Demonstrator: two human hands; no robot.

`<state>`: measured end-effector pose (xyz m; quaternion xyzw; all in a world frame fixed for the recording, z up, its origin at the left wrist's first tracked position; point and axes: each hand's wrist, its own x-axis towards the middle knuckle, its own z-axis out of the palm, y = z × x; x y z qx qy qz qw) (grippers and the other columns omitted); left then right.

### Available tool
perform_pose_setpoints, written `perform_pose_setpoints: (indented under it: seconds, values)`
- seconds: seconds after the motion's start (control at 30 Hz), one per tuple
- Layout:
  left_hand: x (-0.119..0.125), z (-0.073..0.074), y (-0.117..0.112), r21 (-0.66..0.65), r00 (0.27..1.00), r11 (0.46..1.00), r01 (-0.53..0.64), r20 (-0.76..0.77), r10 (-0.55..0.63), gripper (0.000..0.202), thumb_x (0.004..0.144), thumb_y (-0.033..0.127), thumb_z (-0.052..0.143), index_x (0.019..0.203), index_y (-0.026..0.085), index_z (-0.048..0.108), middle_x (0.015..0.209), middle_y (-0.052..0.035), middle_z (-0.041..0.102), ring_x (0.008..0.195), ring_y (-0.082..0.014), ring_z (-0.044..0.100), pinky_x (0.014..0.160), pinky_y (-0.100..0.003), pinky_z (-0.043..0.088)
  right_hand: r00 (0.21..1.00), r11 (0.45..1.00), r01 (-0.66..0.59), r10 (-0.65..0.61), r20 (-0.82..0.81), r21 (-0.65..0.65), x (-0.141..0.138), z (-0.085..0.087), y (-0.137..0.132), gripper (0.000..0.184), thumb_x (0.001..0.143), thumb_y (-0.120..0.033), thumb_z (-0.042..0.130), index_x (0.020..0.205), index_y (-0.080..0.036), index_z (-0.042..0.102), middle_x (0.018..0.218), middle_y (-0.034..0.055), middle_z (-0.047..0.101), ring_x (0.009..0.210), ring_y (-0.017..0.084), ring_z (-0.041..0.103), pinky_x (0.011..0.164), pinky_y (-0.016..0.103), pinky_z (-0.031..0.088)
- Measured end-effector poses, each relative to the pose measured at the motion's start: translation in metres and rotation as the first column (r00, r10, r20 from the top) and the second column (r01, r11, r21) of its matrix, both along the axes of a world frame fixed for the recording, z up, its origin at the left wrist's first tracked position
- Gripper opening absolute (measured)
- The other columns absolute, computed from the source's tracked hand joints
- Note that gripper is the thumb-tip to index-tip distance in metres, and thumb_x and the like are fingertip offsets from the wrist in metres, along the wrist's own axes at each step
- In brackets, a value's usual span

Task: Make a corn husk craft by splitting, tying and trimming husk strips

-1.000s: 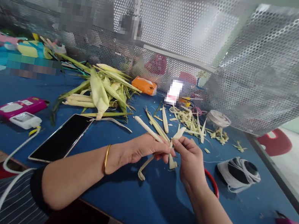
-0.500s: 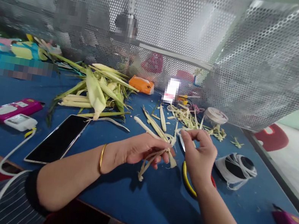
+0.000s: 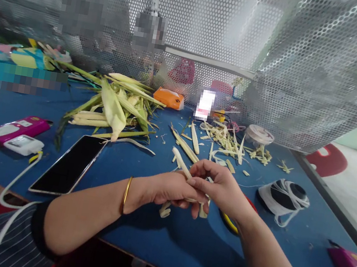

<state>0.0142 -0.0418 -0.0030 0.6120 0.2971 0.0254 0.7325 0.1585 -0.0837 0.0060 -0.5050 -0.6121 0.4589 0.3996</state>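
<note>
Strips of pale corn husk (image 3: 180, 160) are gripped in my left hand (image 3: 172, 188), one rolled end pointing up and away, other ends hanging below the fingers. My right hand (image 3: 219, 186) meets the left one, its thumb and fingers closed on the same bundle from the right. Where the strips cross inside the fingers is hidden. Scissors with red and yellow handles (image 3: 230, 224) lie on the blue table partly under my right hand. Just beyond the hands lie loose husk strips (image 3: 194, 138).
A pile of corn husks (image 3: 113, 113) lies at back left, beside a dark-screened phone (image 3: 71, 165). Husk scraps (image 3: 225, 139) and a round clear container (image 3: 259, 135) are at back right. White thread on a black core (image 3: 284, 196) sits right. An orange tissue pack (image 3: 169, 98) stands near the perforated screen (image 3: 214, 25).
My right hand has moved left and down from beside the scissors onto the husk bundle. The left hand has lowered slightly, still holding the strips.
</note>
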Motion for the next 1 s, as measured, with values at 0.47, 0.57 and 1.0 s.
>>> perform_pose_setpoints:
  seconds: [0.47,0.57,1.0]
  values:
    - [-0.007,-0.002,0.005,-0.126,0.99,0.988,0.092,0.115,-0.077,0.019,0.074,0.027,0.065,0.083,0.014,0.075,0.068,-0.0052,0.071,0.044,-0.007,0.049,0.039,-0.018,0.033,0.963,0.942,0.264,-0.268,-0.011,0.209,-0.011,-0.011,0.005,0.017,0.079,-0.031,0.06,0.068,-0.02,0.054,0.059,-0.0044,0.049,0.055,0.011,0.042,0.052,0.025,0.035]
    - [-0.006,-0.004,0.003,-0.14,0.993,0.989,0.045,0.115,-0.029,0.017,0.076,0.027,0.066,0.078,0.012,0.074,0.066,-0.0055,0.07,0.043,-0.0068,0.049,0.042,-0.019,0.035,0.95,0.922,0.296,-0.311,0.021,0.249,-0.009,-0.013,0.007,0.016,0.08,-0.03,0.061,0.068,-0.02,0.056,0.06,-0.0036,0.05,0.057,0.012,0.044,0.056,0.025,0.037]
    - [-0.01,-0.002,0.028,-0.23,0.906,0.925,-0.303,0.23,0.355,0.03,0.086,0.037,0.061,0.097,0.011,0.073,0.08,-0.0081,0.072,0.058,-0.0094,0.058,0.058,-0.024,0.043,0.868,0.844,0.39,-0.471,0.16,0.367,0.021,-0.001,0.01,0.035,0.085,-0.045,0.058,0.061,-0.02,0.057,0.058,-0.0014,0.053,0.058,0.014,0.044,0.058,0.027,0.034]
